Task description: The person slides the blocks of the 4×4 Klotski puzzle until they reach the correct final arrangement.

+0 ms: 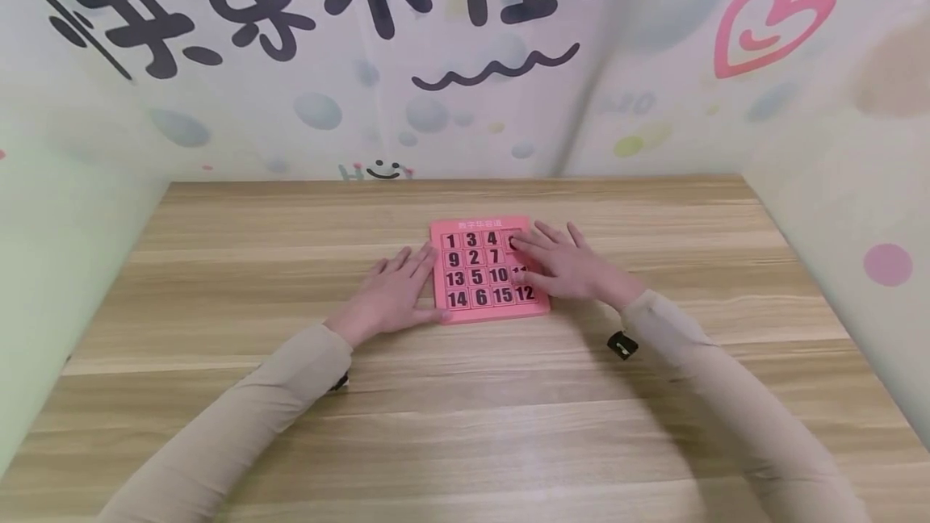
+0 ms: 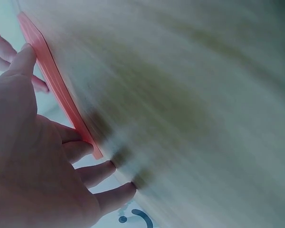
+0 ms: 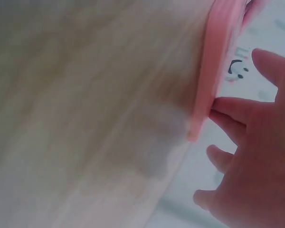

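A pink sliding number puzzle (image 1: 496,315) lies flat on the wooden table, its numbered tiles set in rows. Along its left edge rests my left hand (image 1: 388,294), fingers spread and thumb at the lower left corner. The left wrist view has the left thumb and fingers against the side of the pink frame (image 2: 61,92). From the right, my right hand (image 1: 570,265) reaches over the puzzle, its fingertips on the upper right tiles and partly hiding them. In the right wrist view, two straight fingers (image 3: 235,111) touch the puzzle, while the thumb is raised.
The wood-grain table (image 1: 465,418) extends around the puzzle on all sides. Behind it stands a white wall (image 1: 465,135) with dark lettering, balloons and a pink heart. Small black wrist devices (image 1: 622,345) show under the sleeves.
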Motion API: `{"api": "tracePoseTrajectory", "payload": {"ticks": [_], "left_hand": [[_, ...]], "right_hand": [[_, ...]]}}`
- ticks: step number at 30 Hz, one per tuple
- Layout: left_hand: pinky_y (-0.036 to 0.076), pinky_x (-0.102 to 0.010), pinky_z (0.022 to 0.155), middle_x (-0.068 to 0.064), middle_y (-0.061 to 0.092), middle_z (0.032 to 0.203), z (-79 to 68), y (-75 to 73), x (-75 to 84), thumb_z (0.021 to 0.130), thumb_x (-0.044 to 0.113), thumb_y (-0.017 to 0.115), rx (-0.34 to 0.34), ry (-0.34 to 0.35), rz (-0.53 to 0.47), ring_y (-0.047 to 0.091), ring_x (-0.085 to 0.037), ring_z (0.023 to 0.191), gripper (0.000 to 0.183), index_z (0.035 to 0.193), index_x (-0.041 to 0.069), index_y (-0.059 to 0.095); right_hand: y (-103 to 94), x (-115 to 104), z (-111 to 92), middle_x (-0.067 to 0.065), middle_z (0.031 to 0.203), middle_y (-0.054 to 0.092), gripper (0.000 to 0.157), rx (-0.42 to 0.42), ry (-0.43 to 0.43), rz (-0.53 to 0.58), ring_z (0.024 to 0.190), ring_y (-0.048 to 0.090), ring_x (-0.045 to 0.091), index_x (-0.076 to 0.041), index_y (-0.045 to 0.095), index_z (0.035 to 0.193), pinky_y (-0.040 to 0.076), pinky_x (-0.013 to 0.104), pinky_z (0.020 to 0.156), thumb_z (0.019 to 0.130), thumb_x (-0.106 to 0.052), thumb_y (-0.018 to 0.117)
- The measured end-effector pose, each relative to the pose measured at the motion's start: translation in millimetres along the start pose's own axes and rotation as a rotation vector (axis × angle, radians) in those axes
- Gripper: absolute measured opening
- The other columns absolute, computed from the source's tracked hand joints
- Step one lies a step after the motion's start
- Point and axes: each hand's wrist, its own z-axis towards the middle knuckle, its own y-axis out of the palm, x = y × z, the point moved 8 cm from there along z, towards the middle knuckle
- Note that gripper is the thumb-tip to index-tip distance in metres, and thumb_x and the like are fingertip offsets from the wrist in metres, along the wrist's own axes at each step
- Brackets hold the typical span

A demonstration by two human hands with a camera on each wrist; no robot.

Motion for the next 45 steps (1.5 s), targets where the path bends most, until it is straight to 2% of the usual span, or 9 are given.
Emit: {"api": "tracePoseTrajectory", "payload": {"ticks": [6,12,17,24,28,31,33,40,45], "left_hand": [[0.007,-0.055,0.115,-0.008,0.001,0.16,-1.3,-1.9,-0.6,0.089,0.067,0.049,-0.001,0.007,-0.002,0.005,-0.036,0.145,0.099,0.155,0.005,0.007],[0.008,-0.056,0.114,-0.008,0.001,0.16,-0.9,-0.8,0.0,0.089,0.067,0.048,-0.001,0.017,0.002,0.005,-0.036,0.145,0.099,0.155,0.005,0.008],[0.009,-0.057,0.114,-0.007,-0.002,0.161,-0.2,-0.5,2.0,0.088,0.068,0.049,0.007,0.028,-0.012,0.006,-0.034,0.145,0.101,0.155,0.006,0.007],[0.008,-0.056,0.114,-0.005,-0.002,0.16,1.6,-0.2,-0.2,0.087,0.069,0.048,0.008,0.023,-0.006,0.007,-0.033,0.145,0.102,0.155,0.006,0.006],[0.009,-0.057,0.114,-0.006,-0.002,0.16,1.6,-1.0,-0.7,0.086,0.069,0.049,0.005,0.028,-0.005,0.007,-0.033,0.145,0.103,0.155,0.006,0.007],[0.01,-0.058,0.113,-0.006,-0.001,0.16,1.9,-1.3,0.1,0.086,0.07,0.05,0.002,0.032,-0.006,0.009,-0.034,0.145,0.103,0.155,0.006,0.007],[0.011,-0.059,0.113,-0.006,0.0,0.161,2.6,-1.2,0.8,0.086,0.07,0.05,-0.001,0.035,-0.006,0.009,-0.034,0.145,0.103,0.155,0.006,0.007],[0.012,-0.06,0.113,-0.007,0.001,0.161,4.4,-0.7,0.8,0.086,0.069,0.051,0.005,0.033,0.008,0.01,-0.035,0.145,0.103,0.155,0.005,0.009],[0.012,-0.059,0.113,-0.007,0.001,0.161,4.5,-0.3,0.0,0.085,0.07,0.051,0.007,0.026,0.016,0.01,-0.034,0.145,0.104,0.155,0.005,0.009]], "right_hand": [[-3.6,-8.8,-13.7,0.01,0.153,0.034,0.062,-0.025,-0.033,0.014,0.145,0.012,0.035,-0.01,0.042,0.147,-0.007,0.063,0.111,0.099,-0.048,0.043],[-3.7,-17.6,3.2,0.005,0.155,0.03,0.06,0.002,-0.048,0.01,0.146,0.007,0.032,-0.014,0.035,0.151,-0.007,0.061,0.112,0.101,-0.046,0.042],[4.8,-20.3,19.2,-0.001,0.157,0.025,0.064,-0.01,-0.018,-0.042,0.146,0.003,0.029,-0.02,0.03,0.153,-0.008,0.06,0.112,0.1,-0.055,0.036],[-7.2,-5.2,8.0,0.003,0.155,0.031,0.059,0.008,0.062,-0.103,0.146,0.008,0.029,-0.016,0.038,0.15,-0.008,0.062,0.111,0.101,-0.05,0.037],[-7.6,-16.4,7.3,0.007,0.155,0.031,0.059,-0.001,-0.014,-0.084,0.146,0.006,0.032,-0.013,0.037,0.15,-0.008,0.063,0.11,0.101,-0.048,0.038],[-2.0,-33.1,11.6,0.004,0.156,0.028,0.06,-0.016,-0.099,-0.057,0.146,0.004,0.032,-0.015,0.034,0.151,-0.008,0.063,0.111,0.101,-0.048,0.039],[1.8,-40.9,15.8,0.002,0.157,0.027,0.061,-0.015,-0.122,-0.052,0.146,0.003,0.03,-0.017,0.033,0.152,-0.008,0.062,0.111,0.101,-0.049,0.039],[9.0,-44.6,33.0,-0.001,0.157,0.025,0.061,-0.002,-0.073,-0.078,0.147,0.002,0.026,-0.021,0.029,0.153,-0.008,0.06,0.112,0.101,-0.052,0.034],[6.1,-30.4,28.0,-0.001,0.155,0.028,0.058,-0.008,-0.004,-0.099,0.146,0.004,0.025,-0.02,0.033,0.152,-0.009,0.061,0.111,0.102,-0.05,0.034]]}}
